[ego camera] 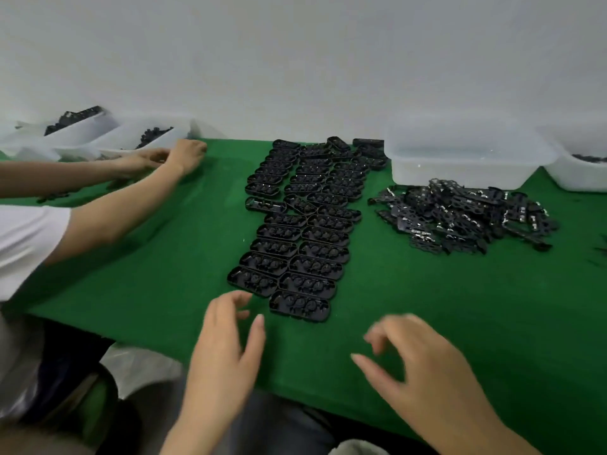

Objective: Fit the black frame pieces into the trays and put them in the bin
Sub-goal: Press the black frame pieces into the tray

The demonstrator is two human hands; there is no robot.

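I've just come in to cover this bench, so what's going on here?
A person is sorting black parts on a green table. Both hands are empty: the left hand hovers by the nearest of the black trays laid out in rows, the right hand beside it. A pile of frame pieces waits in front of a white bin. A second person works at the table's left end.

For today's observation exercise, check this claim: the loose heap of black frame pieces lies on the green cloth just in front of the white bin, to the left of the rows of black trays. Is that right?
Not quite. The head view shows the heap of black frame pieces on the green cloth, just in front of the white bin, but to the right of the rows of black trays, not the left.
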